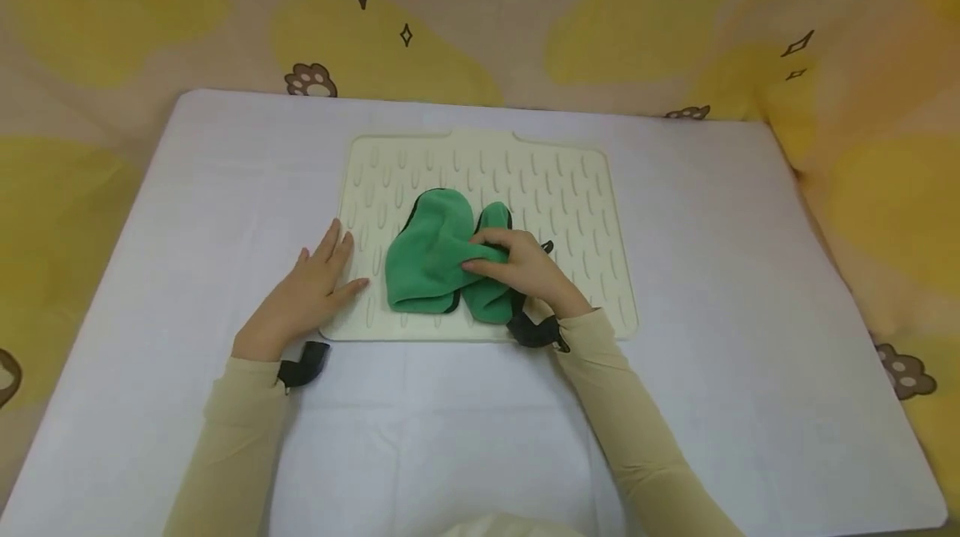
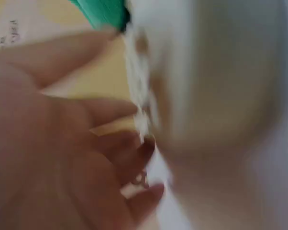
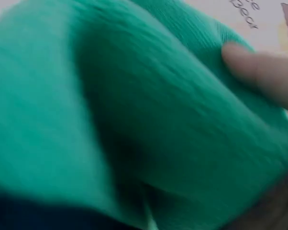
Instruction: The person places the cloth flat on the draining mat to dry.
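A green cloth (image 1: 431, 258) with black edging lies bunched in two lobes on a cream ridged mat (image 1: 555, 270). My right hand (image 1: 519, 260) pinches a fold of it between thumb and fingers, near its right side. In the right wrist view the cloth (image 3: 182, 105) fills most of the picture, the thumb pressing on its surface. Fingers spread, my left hand (image 1: 303, 297) rests at the mat's left edge, apart from the cloth. The left wrist view shows that hand (image 2: 62, 143) blurred, its fingertips at the mat's edge.
The mat lies on a white table (image 1: 712, 287). Behind it and along the sides hangs a yellow patterned curtain (image 1: 480, 12). Black straps (image 1: 534, 330) sit at both wrists.
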A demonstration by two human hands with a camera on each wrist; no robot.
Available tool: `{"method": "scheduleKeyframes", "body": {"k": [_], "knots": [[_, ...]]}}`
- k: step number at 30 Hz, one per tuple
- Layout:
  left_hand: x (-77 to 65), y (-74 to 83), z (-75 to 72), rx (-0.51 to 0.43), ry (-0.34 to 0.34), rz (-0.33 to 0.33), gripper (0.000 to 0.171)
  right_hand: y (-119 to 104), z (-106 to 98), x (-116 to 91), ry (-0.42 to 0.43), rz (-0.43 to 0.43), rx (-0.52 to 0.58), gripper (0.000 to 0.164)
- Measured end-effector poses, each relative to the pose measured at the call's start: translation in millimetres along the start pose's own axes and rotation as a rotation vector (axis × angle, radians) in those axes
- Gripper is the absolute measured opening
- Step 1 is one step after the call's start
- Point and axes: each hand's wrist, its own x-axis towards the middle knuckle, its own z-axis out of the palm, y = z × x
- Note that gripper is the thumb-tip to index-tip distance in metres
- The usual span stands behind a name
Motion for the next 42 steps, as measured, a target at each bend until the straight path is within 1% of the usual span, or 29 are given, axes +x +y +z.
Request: {"method": "scheduleKeyframes", "body": {"k": [1, 3, 6, 8, 10, 12, 14, 16, 19, 21, 23, 26, 30, 33, 38, 42], "knots": [[0.5, 1.3, -5.3, -0.025, -0.006, 0.008, 0.073, -1.2, -3.9, -0.6, 0.000, -0.002, 0.011, 0.017], [1.9, 5.7, -16.8, -0.069, 0.010, 0.016, 0.071, -2.8, -12.0, -1.1, 0.000, -0.015, 0.037, 0.019], [10.4, 15.2, -29.9, -0.123, 0.082, 0.031, 0.064, -2.3, -24.2, 0.0, 0.025, -0.046, 0.066, 0.020], [21.2, 21.2, -33.3, -0.172, 0.133, 0.041, 0.058, 0.5, -30.5, 1.6, 0.057, -0.038, 0.098, 0.019], [36.1, 25.5, -31.3, -0.215, 0.159, 0.050, 0.053, 6.4, -34.6, 3.3, 0.098, 0.000, 0.124, 0.022], [53.7, 28.8, -25.0, -0.249, 0.167, 0.047, 0.049, 15.1, -37.0, 4.4, 0.148, 0.063, 0.133, 0.025], [70.5, 31.8, -16.5, -0.273, 0.158, 0.020, 0.048, 23.7, -38.0, 4.5, 0.194, 0.127, 0.125, 0.026], [84.2, 34.5, -7.6, -0.309, 0.139, -0.026, 0.047, 32.3, -38.3, 4.0, 0.230, 0.191, 0.091, 0.027], [95.6, 36.1, 4.0, -0.360, 0.126, -0.088, 0.048, 41.4, -36.9, 4.1, 0.242, 0.280, 0.050, 0.027], [96.9, 35.3, 8.9, -0.395, 0.127, -0.122, 0.049, 46.4, -34.3, 5.2, 0.229, 0.325, 0.049, 0.030], [95.7, 33.6, 11.3, -0.422, 0.136, -0.139, 0.051, 48.5, -31.6, 6.5, 0.217, 0.350, 0.049, 0.033], [93.0, 32.2, 11.1, -0.455, 0.144, -0.152, 0.051, 48.6, -28.7, 8.5, 0.215, 0.354, 0.025, 0.035], [93.6, 36.0, 11.3, -0.441, 0.162, -0.115, 0.045, 45.2, -27.5, 11.7, 0.222, 0.318, -0.062, 0.037], [95.3, 39.6, 12.2, -0.395, 0.197, -0.080, 0.041, 40.9, -27.5, 14.8, 0.221, 0.291, -0.135, 0.037], [97.4, 42.3, 10.3, -0.351, 0.218, -0.061, 0.033, 34.4, -28.3, 21.6, 0.207, 0.298, -0.254, 0.037], [99.3, 41.7, 6.5, -0.375, 0.224, -0.060, 0.026, 33.3, -29.8, 26.5, 0.192, 0.297, -0.295, 0.033]]}}
